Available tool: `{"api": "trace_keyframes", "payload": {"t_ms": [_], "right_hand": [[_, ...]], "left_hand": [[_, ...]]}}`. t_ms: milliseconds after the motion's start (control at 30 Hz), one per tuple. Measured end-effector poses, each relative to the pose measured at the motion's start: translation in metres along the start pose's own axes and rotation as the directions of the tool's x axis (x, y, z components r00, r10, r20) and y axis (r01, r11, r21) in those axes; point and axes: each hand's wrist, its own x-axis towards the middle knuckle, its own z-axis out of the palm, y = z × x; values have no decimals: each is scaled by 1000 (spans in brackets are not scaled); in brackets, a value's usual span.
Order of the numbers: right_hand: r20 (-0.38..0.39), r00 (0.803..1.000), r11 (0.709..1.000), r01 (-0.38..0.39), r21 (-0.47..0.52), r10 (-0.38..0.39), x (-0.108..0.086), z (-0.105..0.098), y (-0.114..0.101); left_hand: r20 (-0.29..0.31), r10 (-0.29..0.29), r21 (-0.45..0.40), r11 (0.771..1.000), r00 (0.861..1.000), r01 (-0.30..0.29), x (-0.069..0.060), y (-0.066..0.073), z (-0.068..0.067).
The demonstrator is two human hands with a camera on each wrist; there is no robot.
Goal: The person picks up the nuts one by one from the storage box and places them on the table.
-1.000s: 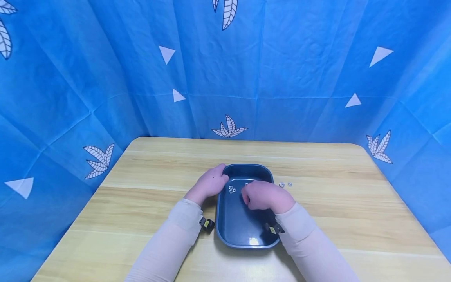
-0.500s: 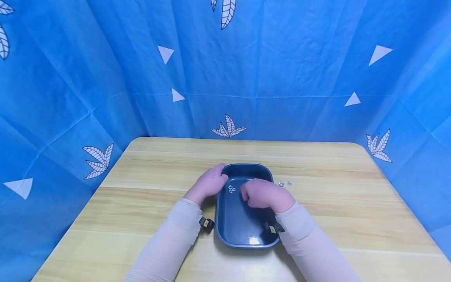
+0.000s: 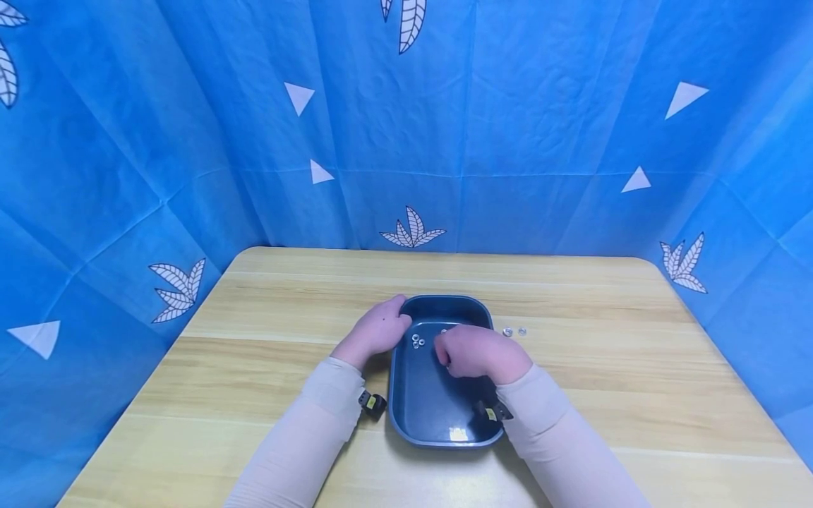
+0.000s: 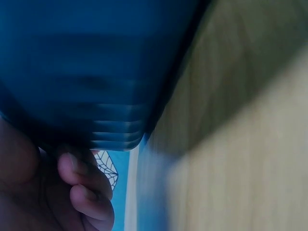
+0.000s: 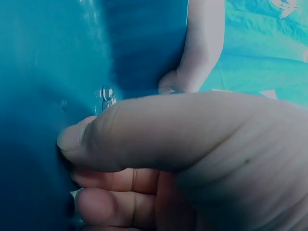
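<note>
One deep blue tray (image 3: 442, 413) sits on the wooden table (image 3: 610, 339), and the person's left hand (image 3: 379, 328) grips its rim near the far left corner, thumb over the edge. The right hand (image 3: 476, 351) is down inside, its fingers curled in; whether they pinch anything I cannot tell. I count three metal nuts (image 3: 416, 340) clustered on the tray floor beside the left wall, one more nut (image 3: 444, 331) partly hidden behind the right hand, and two loose nuts (image 3: 508, 332) on the table, just right of the tray.
</note>
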Motion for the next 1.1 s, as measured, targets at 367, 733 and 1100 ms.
{"api": "trace_keyframes", "payload": {"t_ms": [367,733,1100], "right_hand": [[-5,1000,1000,-24,12,24,1,0,1],[-60,998,999,38,38,-35,-1,-4,3],[-119,992,998,49,33,-45,-6,-12,1]], "left_hand": [[-3,-9,0,1000,1000,9,0,0,1],[-3,-3,-7,1000,1000,3,-2,1,-2],[-2,6,13,1000,1000,-6,-1,1,-3]]}}
